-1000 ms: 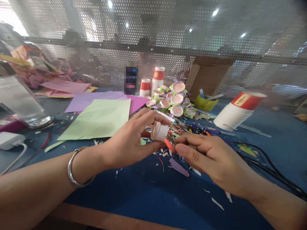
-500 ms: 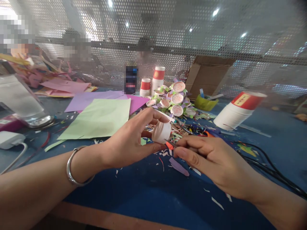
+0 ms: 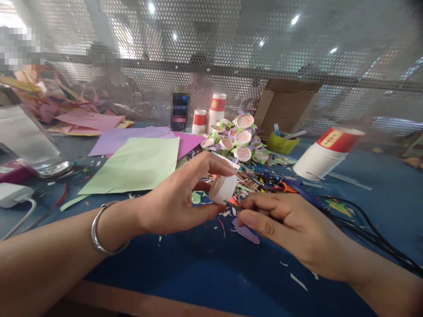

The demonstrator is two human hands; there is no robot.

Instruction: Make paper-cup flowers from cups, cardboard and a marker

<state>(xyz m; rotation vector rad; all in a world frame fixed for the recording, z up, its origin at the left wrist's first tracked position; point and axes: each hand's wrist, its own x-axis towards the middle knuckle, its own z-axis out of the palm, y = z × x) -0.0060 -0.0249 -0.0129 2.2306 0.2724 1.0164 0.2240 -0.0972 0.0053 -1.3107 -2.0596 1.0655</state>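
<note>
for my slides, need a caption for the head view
Left hand holds a white cup; right hand holds a thin dark tool.

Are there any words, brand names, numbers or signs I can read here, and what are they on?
None can be read clearly.
Leaning cups on the right: dark marks on a pale label, too small to read.
Tall cups at the back: a gold mark on the red band, too blurred.
Phone: its screen is blurred out.
White cup in the left hand: no writing shows.
</note>
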